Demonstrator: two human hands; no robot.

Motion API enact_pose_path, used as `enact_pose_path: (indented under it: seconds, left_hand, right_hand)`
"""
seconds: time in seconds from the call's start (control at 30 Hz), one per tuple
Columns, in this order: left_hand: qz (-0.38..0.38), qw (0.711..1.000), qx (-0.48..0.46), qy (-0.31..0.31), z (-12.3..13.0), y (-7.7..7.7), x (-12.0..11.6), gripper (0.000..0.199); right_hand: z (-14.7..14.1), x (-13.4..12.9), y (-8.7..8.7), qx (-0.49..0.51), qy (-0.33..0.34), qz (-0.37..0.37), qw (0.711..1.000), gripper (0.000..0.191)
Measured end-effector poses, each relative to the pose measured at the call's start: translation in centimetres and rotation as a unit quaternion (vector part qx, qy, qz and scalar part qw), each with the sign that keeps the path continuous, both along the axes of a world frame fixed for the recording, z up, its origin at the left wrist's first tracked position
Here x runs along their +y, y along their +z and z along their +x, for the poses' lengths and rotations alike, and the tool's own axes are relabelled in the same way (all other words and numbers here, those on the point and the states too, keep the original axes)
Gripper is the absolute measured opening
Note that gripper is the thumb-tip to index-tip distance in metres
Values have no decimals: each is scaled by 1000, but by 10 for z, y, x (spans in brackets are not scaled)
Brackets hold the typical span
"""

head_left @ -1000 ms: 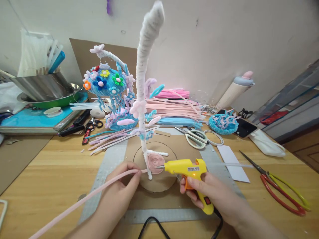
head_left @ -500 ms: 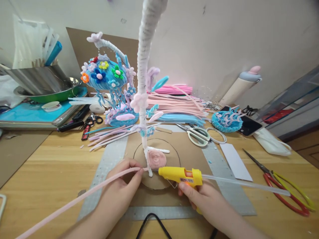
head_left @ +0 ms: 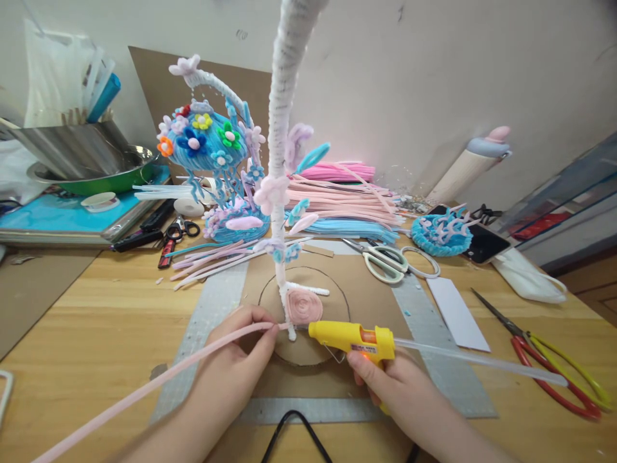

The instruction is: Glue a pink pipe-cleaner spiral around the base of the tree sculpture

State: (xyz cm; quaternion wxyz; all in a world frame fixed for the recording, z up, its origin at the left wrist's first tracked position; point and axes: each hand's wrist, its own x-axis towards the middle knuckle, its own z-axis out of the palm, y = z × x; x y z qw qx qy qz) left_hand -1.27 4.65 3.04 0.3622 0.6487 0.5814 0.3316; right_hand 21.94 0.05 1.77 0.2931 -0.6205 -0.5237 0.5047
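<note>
While the left hand (head_left: pixel 238 354) pinched a strip (head_left: pixel 178 367), the right hand (head_left: pixel 393 378) gripped a glue gun (head_left: pixel 354 337), coil (head_left: pixel 303 306) ahead between them.

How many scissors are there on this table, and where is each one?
3 in view: black scissors at left, white-handled scissors in front of the blue strips, and red-and-yellow scissors at right. More may be hidden.
</note>
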Motion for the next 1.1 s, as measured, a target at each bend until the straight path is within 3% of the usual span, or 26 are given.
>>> enact_pose_path:
  seconds: [0.13,0.23,0.43,0.53,0.6,0.7,0.8,0.9,0.97,1.03,1.1]
  left_hand:
    - [0,1000,0,1,2,1,1,18]
    - [-3,1000,1,2,3,2,1,18]
    - [-6,1000,0,-3,2,1,2,19]
    - [-11,1000,4,-15,1,0,1,18]
    - [-11,1000,7,-18,1,0,1,18]
    - [-8,1000,8,-21,1,0,1,17]
    - [-13,999,-12,-37,2,0,3,17]
    - [-23,998,-38,-52,4,-1,5,16]
    - [-29,997,-48,-58,5,-3,6,17]
    - [-29,997,-45,-63,6,-5,7,18]
    - [-22,997,-33,-70,6,-6,8,18]
  right_hand:
    - [4,-5,-2,-87,4,6,996,36]
    - [3,-8,0,-143,20,50,988,30]
    - [-10,-15,27,-237,94,117,960,28]
    - [0,-17,38,-250,81,107,959,26]
    - [17,-12,37,-203,20,70,977,27]
    - [45,7,27,-34,-100,-26,994,38]
    - [62,30,15,199,-183,-6,963,24]
    - [67,42,8,282,-174,-19,943,20]
    - [70,43,4,228,-149,-26,962,22]
    - [71,41,3,90,-146,-25,985,26]
    - [70,38,6,-59,-154,-7,986,24]
